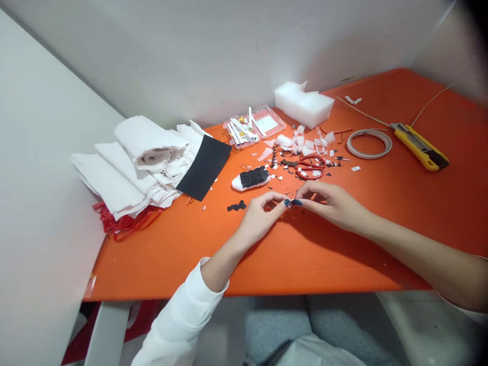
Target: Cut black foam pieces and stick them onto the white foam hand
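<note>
My left hand [261, 216] and my right hand [335, 206] meet above the orange table [213, 264], thumb and fingertips pinched together. Whatever sits between the fingertips is tiny, and I cannot tell it apart from the dark nails. Just beyond my left hand lies a white foam piece [237, 182] partly covered with overlapping bits of black paper [254, 177]. Small black scraps [236, 206] lie to the left of that hand. Red-handled scissors [313, 168] rest behind my right hand, amid black and white cuttings.
A black sheet [205, 168] leans against folded white cloth or paper [148, 145] at left. Behind are a clear case of markers [244, 131], foam scraps [301, 142] and a white foam block [305, 104]. Right of them lie a tape roll [351, 148] and yellow utility knife [419, 147].
</note>
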Demonstrator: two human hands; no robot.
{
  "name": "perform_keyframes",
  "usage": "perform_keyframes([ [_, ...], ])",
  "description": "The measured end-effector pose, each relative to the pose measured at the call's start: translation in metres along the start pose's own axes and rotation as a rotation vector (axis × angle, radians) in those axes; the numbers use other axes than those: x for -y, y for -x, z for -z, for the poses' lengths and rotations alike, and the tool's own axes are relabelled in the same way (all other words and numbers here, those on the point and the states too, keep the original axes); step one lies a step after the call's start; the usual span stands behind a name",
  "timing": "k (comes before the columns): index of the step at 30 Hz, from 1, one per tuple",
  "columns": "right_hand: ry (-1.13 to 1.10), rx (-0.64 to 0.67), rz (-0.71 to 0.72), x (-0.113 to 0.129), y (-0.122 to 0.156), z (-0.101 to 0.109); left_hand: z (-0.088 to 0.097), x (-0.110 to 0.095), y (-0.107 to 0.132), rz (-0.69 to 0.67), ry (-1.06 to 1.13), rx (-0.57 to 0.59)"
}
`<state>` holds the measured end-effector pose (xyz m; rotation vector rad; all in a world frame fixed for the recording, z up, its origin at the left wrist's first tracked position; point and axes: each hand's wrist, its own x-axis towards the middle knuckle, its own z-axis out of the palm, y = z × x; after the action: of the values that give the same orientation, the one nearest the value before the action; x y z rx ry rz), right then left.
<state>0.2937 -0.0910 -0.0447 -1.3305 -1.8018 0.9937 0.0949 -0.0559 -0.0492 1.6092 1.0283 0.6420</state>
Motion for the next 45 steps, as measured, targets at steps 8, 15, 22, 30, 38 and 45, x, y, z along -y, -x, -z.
perform_keyframes([
  [8,0.087,-0.048,0.015,-0.003,0.001,-0.001,0.001,-0.002,0.004,-0.277,-0.329,-0.064],
  [15,-0.433,0.157,-0.239,0.004,0.001,-0.001,0.01,0.0,0.005,-0.774,-0.795,-0.179],
  [22,-0.52,0.157,-0.263,0.001,0.001,-0.002,0.013,-0.002,0.006,-0.863,-0.905,-0.185],
  [30,-0.358,0.053,-0.245,0.004,0.0,0.001,0.01,-0.003,0.004,-0.755,-0.836,-0.165],
  [38,-0.251,0.039,-0.195,0.002,0.002,-0.001,0.008,0.0,0.002,-0.713,-0.737,-0.172],
  [45,-0.233,0.034,-0.198,0.002,0.002,0.0,0.005,-0.005,0.003,-0.508,-0.426,-0.122],
])
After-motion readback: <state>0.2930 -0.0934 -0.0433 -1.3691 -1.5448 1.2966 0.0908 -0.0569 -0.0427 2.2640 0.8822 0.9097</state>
